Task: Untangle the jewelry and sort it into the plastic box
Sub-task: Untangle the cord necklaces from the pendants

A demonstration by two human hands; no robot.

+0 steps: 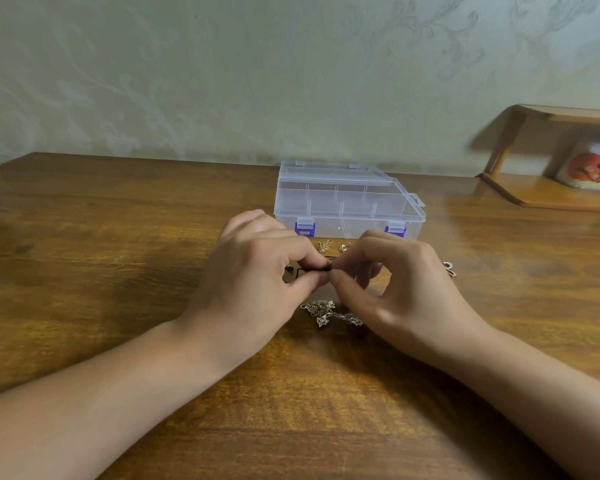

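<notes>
At frame centre, the left hand (257, 271) and right hand (392, 285) pinch a thin black cord (312, 270) between thumb and forefinger tips. Star-charm jewelry (329, 313) lies just below the fingers on the worktop (118, 237); the plastic box (347, 199) sits closed above. No readable writing.

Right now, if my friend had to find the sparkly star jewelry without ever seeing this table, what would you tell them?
Start at the clear plastic box with purple latches at the back of the wooden table. Come toward the person, past the left hand and right hand pinching a thin black piece. The silvery star-shaped cluster lies just below their fingers, bigger and paler than the small gold bits by the box.
</notes>
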